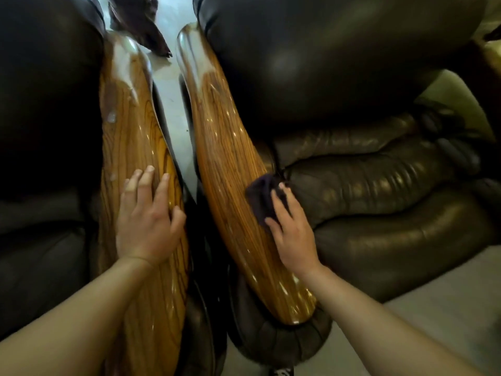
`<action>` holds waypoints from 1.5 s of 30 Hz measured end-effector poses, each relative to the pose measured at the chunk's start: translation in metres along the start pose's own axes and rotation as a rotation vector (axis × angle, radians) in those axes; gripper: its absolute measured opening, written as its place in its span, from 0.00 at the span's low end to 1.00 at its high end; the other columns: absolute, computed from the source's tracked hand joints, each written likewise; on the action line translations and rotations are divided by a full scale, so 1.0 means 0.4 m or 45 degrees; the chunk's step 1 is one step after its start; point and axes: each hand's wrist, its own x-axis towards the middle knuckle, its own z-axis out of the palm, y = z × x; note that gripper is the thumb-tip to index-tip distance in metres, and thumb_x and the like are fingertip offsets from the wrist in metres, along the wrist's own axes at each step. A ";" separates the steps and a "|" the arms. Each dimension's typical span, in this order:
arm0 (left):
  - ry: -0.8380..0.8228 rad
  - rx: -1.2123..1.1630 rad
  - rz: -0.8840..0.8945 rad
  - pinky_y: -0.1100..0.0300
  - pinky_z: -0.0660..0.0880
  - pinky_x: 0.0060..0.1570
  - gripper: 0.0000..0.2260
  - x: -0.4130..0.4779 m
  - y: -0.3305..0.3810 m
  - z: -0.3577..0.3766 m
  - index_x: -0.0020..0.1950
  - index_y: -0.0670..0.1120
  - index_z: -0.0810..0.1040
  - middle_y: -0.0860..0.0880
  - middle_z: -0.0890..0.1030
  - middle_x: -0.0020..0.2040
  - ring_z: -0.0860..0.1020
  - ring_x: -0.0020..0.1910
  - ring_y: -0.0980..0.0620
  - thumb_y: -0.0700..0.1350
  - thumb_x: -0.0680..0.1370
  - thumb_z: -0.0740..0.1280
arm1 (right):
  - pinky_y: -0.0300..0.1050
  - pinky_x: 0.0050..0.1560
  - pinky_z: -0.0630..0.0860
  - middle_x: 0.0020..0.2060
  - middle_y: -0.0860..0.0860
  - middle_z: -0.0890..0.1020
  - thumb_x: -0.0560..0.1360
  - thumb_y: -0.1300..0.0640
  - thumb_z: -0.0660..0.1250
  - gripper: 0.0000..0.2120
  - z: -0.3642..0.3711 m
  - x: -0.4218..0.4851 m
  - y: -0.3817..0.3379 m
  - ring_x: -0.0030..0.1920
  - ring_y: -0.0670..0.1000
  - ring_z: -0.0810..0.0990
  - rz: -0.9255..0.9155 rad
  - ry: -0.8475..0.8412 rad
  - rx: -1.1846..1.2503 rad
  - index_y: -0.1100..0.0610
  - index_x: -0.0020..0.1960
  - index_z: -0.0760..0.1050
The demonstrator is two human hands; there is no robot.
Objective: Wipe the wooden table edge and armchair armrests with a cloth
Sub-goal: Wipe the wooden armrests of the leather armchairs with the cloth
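Note:
Two glossy wooden armrests run side by side away from me. My right hand (291, 232) presses a small dark purple cloth (261, 198) against the inner edge of the right armrest (225, 158), where the wood meets the leather seat. My left hand (147, 218) lies flat with fingers spread on the left armrest (130, 131) and holds nothing. Pale smudges show on the far part of the left armrest.
Dark brown leather armchairs flank the armrests: one seat and backrest at right (379, 185), another at left (40, 131). A narrow gap of pale floor (176, 115) runs between them. A dark brown cloth (141, 23) lies on the floor at the far end.

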 end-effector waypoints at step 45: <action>0.063 -0.065 0.273 0.42 0.53 0.76 0.26 -0.210 -0.064 0.050 0.75 0.45 0.65 0.43 0.63 0.77 0.54 0.79 0.46 0.50 0.77 0.59 | 0.61 0.78 0.48 0.81 0.50 0.56 0.82 0.39 0.50 0.28 0.043 0.254 -0.165 0.80 0.62 0.48 0.014 -0.058 -0.251 0.47 0.80 0.55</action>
